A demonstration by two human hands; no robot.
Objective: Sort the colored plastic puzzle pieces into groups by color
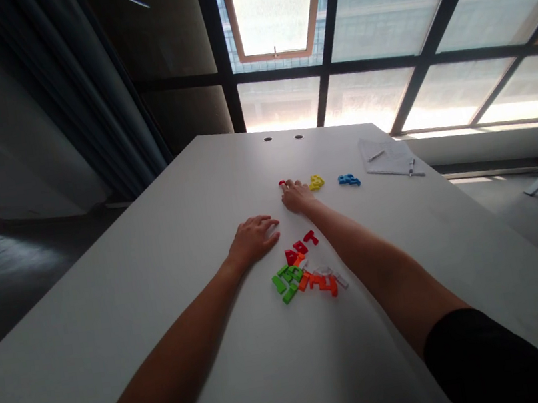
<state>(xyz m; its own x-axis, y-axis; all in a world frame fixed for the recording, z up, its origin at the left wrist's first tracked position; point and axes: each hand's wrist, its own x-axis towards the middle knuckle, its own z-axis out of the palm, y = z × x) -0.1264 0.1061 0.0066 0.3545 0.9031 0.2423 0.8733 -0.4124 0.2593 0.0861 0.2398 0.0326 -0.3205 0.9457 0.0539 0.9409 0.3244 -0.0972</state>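
My right hand reaches far across the table, its fingers bent down over a red plastic letter that is mostly hidden. Just right of it lies a small cluster of yellow letters. A blue group sits farther right. My left hand rests on the tabletop with fingers apart and nothing in them. Between my forearms is a loose pile of green letters, orange letters and whitish ones. Several red letters, one shaped like a T, lie at the pile's far side.
The white table stretches toward large windows. Paper sheets with a pen on them lie at the far right, a second slim item near their edge. Two round holes pierce the far end of the tabletop.
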